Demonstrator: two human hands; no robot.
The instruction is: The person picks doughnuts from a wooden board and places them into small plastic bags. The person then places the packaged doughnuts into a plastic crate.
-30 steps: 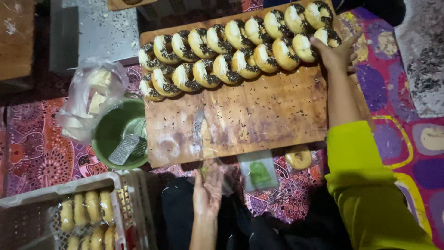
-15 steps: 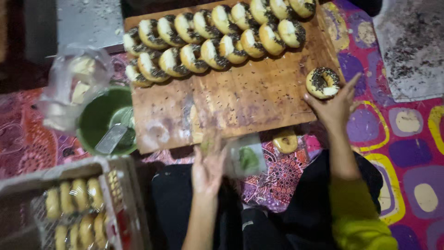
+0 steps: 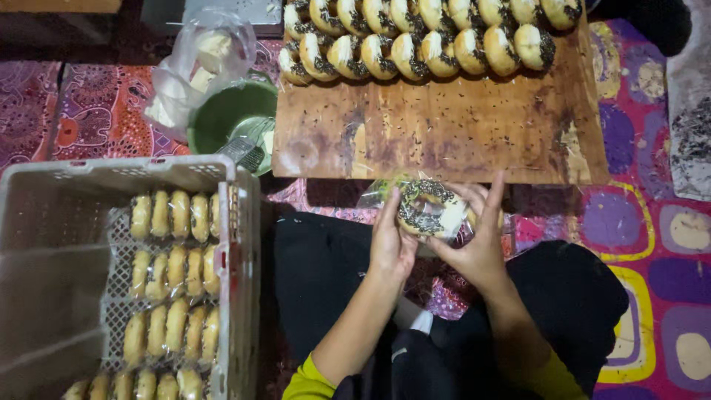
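A doughnut topped with dark sprinkles (image 3: 428, 208) sits between both my hands, just below the near edge of the wooden board (image 3: 444, 133). My left hand (image 3: 391, 241) grips its left side and my right hand (image 3: 478, 238) cups its right side. A thin clear plastic bag (image 3: 376, 194) lies around and under the doughnut. Two rows of sprinkled doughnuts (image 3: 422, 41) line the board's far edge.
A grey plastic crate (image 3: 74, 185) at the left holds several rows of wrapped doughnuts (image 3: 172, 278). A green bowl (image 3: 222, 115) with a metal tool stands beside the board, with a clear bag of pieces (image 3: 196, 63) behind it. A patterned mat (image 3: 666, 244) covers the floor.
My right hand has brought one doughnut from the board down to my lap. My left hand has come up with the plastic bag to meet it. The view has tilted down toward the crate.
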